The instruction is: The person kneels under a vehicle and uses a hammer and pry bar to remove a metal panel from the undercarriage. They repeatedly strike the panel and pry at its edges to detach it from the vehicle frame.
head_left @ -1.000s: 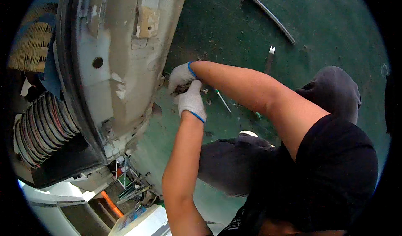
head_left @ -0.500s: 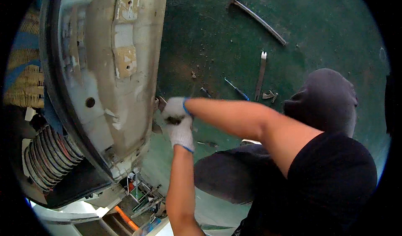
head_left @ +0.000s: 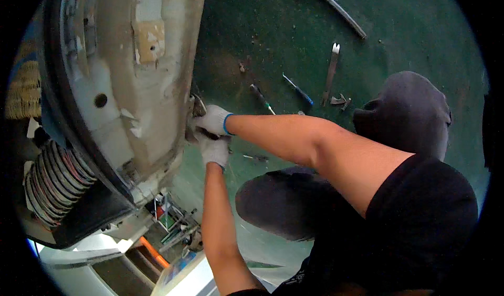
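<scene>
My right hand (head_left: pixel 214 119), in a white knit glove with a blue cuff edge, is closed at the lower edge of a worn, beige vehicle body panel (head_left: pixel 118 133). My left hand (head_left: pixel 214 148), gloved the same way, is closed just below it, the two almost touching. A small metal piece (head_left: pixel 199 106) sticks out past my right fingers beside the panel edge. What lies inside either grip is hidden by the gloves, with only a dark shape showing between them.
On the green floor lie a screwdriver (head_left: pixel 261 97), a blue-handled hook pick (head_left: pixel 298 90), a flat pry bar (head_left: pixel 331 73), a bent metal bracket (head_left: pixel 341 101) and a long-handled hammer (head_left: pixel 338 10). A ribbed hose (head_left: pixel 58 183) is at left. My knees are near the hands.
Both hands have shifted slightly left and up along with the view, still together at the panel edge. More of the screwdriver shows now, while the hammer's head has left the picture.
</scene>
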Tool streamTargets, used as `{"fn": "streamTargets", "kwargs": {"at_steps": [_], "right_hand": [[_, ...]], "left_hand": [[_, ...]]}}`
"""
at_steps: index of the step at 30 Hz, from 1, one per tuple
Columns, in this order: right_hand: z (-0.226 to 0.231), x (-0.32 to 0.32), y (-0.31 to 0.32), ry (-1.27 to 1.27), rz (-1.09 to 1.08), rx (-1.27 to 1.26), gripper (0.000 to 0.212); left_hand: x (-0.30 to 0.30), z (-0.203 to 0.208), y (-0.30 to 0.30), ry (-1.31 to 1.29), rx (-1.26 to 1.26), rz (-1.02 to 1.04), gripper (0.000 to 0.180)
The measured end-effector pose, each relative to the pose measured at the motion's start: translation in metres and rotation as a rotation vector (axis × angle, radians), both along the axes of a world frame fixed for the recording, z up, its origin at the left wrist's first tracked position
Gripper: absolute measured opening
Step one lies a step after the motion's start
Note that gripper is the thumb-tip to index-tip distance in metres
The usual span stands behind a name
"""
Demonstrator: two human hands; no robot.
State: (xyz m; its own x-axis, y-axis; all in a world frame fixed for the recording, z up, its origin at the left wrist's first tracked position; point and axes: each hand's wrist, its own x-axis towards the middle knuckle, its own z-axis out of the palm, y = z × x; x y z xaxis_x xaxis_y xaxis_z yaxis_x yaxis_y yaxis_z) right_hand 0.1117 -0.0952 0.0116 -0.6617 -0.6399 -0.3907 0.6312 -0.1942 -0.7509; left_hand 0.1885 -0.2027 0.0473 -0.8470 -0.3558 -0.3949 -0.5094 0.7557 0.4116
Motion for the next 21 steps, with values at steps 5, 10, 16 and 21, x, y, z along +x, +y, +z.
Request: {"fn": "streamTargets", "kwargs": {"at_steps": [5, 10, 16, 21], "right_hand": [[-0.041, -0.078, 0.035, 1.173, 0.483, 0.043, 0.031], [-0.020, -0.058, 0.035, 0.553, 0.369, 0.094, 0.029], [0.005, 0.017, -0.032, 0.106, -0.411, -0.027, 0.035], [-0.010, 0.008, -0.027, 0.096, -0.225, -0.034, 0.038]], "left_hand": [[-0.028, 0.007, 0.126, 0.049, 0.243, 0.458, 0.045], [-0.021, 0.003, 0.095, 0.093, 0.234, 0.343, 0.049], [-0.009, 0.013, -0.020, -0.157, -0.066, -0.038, 0.090], [0.001, 0.020, -0.008, -0.047, -0.081, -0.081, 0.093]]}}
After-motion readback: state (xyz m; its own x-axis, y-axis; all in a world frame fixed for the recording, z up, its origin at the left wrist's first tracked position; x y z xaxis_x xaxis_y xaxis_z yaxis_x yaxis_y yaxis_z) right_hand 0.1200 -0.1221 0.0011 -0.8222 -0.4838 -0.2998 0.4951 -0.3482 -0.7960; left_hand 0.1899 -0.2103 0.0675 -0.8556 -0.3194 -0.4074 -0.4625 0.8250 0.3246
